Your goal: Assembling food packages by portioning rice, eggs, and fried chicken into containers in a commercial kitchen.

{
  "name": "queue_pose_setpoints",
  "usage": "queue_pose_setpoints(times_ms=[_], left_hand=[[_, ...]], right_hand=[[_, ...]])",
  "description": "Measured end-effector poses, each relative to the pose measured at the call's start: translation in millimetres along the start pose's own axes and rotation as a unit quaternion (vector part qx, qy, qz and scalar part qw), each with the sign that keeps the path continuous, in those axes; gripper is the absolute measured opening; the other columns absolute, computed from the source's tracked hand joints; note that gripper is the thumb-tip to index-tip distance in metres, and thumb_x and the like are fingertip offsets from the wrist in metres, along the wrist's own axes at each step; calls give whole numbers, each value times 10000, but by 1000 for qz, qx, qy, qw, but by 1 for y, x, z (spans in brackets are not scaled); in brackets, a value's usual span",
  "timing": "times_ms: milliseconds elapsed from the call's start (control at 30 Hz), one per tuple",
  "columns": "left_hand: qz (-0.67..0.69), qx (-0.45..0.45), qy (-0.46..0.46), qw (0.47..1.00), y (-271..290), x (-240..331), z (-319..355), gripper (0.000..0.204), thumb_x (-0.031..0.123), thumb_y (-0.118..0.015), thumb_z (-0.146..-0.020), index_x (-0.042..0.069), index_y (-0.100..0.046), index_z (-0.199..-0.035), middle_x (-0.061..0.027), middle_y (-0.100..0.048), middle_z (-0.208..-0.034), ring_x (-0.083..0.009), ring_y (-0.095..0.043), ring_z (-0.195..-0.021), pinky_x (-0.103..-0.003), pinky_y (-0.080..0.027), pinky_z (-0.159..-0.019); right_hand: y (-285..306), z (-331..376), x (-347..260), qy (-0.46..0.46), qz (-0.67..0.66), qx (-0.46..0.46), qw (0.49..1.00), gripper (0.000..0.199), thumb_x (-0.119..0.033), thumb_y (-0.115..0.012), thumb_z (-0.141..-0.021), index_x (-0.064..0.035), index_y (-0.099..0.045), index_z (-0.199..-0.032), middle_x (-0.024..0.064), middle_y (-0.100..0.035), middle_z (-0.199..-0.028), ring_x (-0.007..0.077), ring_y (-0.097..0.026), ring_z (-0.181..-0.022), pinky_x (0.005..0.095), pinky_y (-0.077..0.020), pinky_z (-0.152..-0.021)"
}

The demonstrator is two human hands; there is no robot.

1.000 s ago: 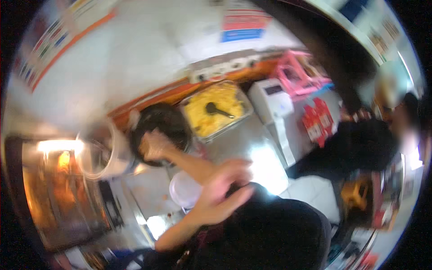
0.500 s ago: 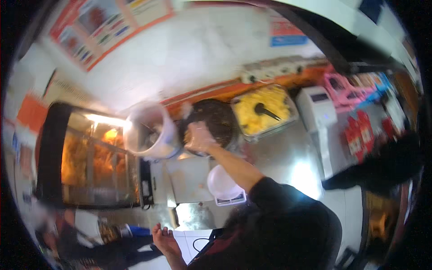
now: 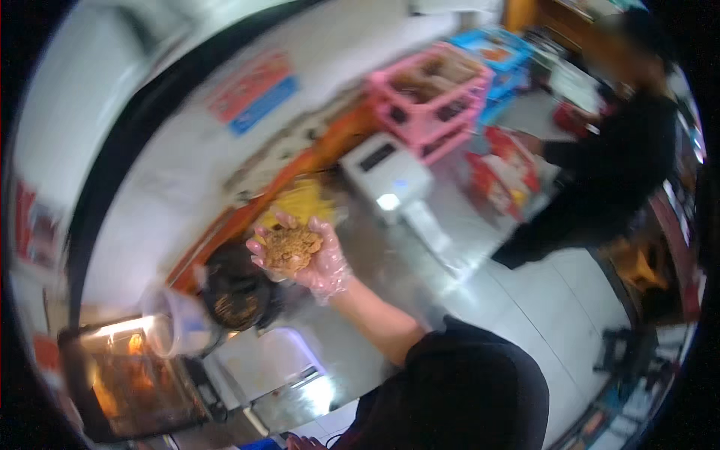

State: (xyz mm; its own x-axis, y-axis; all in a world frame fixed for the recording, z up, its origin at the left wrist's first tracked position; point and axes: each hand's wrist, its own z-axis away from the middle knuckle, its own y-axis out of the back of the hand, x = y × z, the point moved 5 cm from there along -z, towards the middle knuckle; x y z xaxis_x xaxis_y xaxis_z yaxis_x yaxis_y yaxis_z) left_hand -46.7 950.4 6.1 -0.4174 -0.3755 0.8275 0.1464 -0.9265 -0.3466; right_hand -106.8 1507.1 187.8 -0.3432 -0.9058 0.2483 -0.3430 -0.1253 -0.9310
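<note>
My right hand (image 3: pixel 304 255), in a clear plastic glove, is raised palm-up above the steel counter (image 3: pixel 375 300). It holds a brown breaded fried piece (image 3: pixel 291 247). Just below and left of it sits a dark round basket (image 3: pixel 236 289) with crumbs inside. A tray of yellow food (image 3: pixel 304 201) lies right behind the hand. Only a sliver of my left hand (image 3: pixel 300 442) shows at the lower edge, too little to read its fingers.
A white tub (image 3: pixel 176 330) stands beside a lit warming cabinet (image 3: pixel 127 382) at the lower left. A white machine (image 3: pixel 382 176), pink crates (image 3: pixel 431 94), a blue crate (image 3: pixel 499 52) and red packets (image 3: pixel 502 176) line the counter. A person in black (image 3: pixel 600 180) stands on the right.
My right hand has come up out of the dark basket with the fried piece in its palm. The view has swung to the right, and my left hand has dropped to the lower edge.
</note>
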Motion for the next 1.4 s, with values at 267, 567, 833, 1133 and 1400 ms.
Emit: queue_pose_setpoints(times_ms=[267,567,833,1133,1400], left_hand=[[-223,-132,52,964,-49,-118,-44,383,385,-635,-909,70,-641,-1128,-59,-651,-1057,-217,-577,-972,-381,-479,-777],[-370,-187,-4,910,-95,-222,-71,301,354,-638,-917,80,-651,-1040,-49,-649,-942,-189,-570,-846,-359,-473,-703],[-491,-199,-61,846,-89,-197,-91,242,327,-639,-924,89,-660,-961,-40,-648,-840,-164,-564,-735,-339,-468,-637],[-254,257,150,920,223,-196,57,334,353,-668,-923,56,-684,-772,-51,-558,-567,-164,-529,-516,-318,-450,-481],[-622,-82,-221,747,320,-234,95,149,160,-712,-815,63,-718,-928,-163,-672,-803,-295,-671,-748,-395,-524,-608]], right_hand=[[-121,205,-397,308,575,196,732,414,-287,-650,-892,-73,-572,-1238,129,-634,-1178,234,-613,-1127,413,-539,-906],[-28,281,-570,311,906,263,117,363,-210,-778,-819,-41,-646,-1112,146,-664,-1066,274,-659,-972,361,-504,-929],[-231,331,-357,652,647,220,330,239,-213,-565,-1007,-106,-547,-794,4,-487,-763,80,-422,-684,232,-336,-610],[47,275,9,-307,836,114,440,298,-133,-503,-987,-36,-558,-1264,166,-616,-1033,317,-616,-891,411,-516,-761],[148,263,268,-456,767,-193,407,328,-299,-579,-990,-11,-699,-1090,164,-725,-849,230,-705,-737,330,-535,-604]])
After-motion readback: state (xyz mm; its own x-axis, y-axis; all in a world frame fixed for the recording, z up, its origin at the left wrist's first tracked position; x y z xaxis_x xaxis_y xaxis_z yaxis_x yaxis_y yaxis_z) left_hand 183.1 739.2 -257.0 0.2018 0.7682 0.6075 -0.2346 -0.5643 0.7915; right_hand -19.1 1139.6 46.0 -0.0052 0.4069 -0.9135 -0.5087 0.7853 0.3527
